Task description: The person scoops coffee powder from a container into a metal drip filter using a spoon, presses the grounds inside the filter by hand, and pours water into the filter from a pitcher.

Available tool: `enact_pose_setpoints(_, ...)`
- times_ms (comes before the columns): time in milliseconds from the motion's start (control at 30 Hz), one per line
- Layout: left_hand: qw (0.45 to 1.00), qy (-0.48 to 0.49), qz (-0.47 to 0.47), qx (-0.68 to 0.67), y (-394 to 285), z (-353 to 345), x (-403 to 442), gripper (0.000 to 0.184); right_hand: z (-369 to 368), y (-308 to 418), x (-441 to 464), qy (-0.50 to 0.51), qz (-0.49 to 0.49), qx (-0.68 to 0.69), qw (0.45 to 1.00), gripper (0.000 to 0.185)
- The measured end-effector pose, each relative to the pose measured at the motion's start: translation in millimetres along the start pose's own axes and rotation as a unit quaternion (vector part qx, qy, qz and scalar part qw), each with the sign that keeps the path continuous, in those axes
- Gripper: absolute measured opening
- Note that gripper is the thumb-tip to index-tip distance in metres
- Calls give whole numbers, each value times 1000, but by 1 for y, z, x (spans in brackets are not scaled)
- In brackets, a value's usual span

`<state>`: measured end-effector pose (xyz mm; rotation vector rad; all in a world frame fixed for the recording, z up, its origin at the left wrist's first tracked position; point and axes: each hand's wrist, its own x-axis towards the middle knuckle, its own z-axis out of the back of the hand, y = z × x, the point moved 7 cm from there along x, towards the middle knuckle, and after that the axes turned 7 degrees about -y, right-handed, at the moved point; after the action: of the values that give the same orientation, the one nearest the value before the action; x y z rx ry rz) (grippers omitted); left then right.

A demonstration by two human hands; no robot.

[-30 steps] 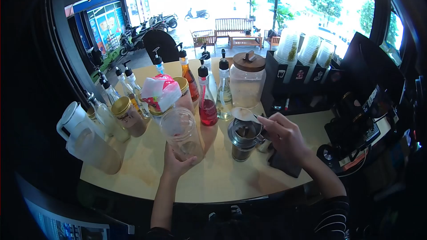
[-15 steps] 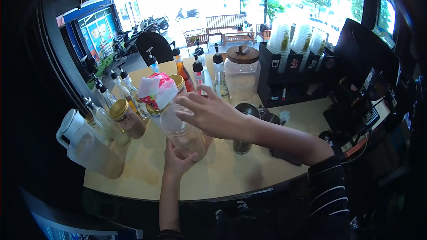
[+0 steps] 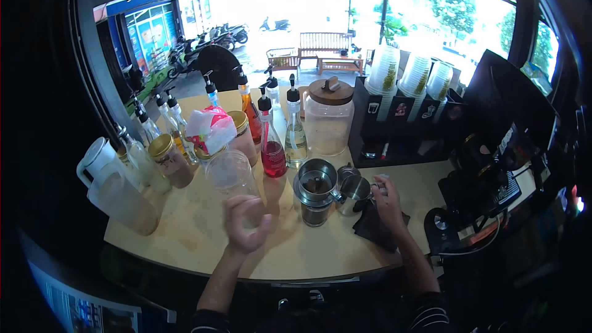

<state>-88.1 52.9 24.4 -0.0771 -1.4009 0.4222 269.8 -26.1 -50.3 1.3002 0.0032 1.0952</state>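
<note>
My left hand (image 3: 246, 224) hovers over the counter just in front of a clear plastic jar (image 3: 229, 172), its fingers curved and thumb apart, holding nothing. At the handle of a small steel cup (image 3: 355, 190), my right hand (image 3: 388, 202) has its fingers closed. Between the two hands stands a steel drip coffee filter (image 3: 316, 179) with dark material inside, resting on a glass (image 3: 315, 213). A folded dark cloth (image 3: 375, 228) lies beside the steel cup, partly under my right wrist.
Pump bottles of syrup (image 3: 273, 154) and gold-lidded jars (image 3: 171, 163) crowd the back left, with a white-lidded pitcher (image 3: 120, 194) at far left. A wooden-lidded jar (image 3: 330, 123) and a black cup holder (image 3: 401, 126) stand behind. Black equipment (image 3: 475, 172) borders the right.
My left hand has let go of the clear jar. My right hand has moved from above that jar rightward to the steel cup. The view has shifted, showing the drip filter's top.
</note>
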Motion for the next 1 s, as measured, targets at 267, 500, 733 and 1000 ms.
enact_pose_setpoints(267, 952, 152, 168, -206, 11, -109, 16, 85, -5, -41, -16, 22, -118, 172, 978, 18)
enact_pose_setpoints(500, 916, 203, 266, -221, 16, -134, 12, 94, -11, -30, -23, 47, -145, 256, 955, 15)
enact_pose_setpoints(733, 922, 179, 257, -229, 12, -132, 10, 84, -4, -7, -16, 1, -45, 319, 947, 11)
enact_pose_setpoints(1000, 931, 149, 239, -231, 16, -132, 5, 85, 21, 72, 26, 46, -38, 348, 936, 13)
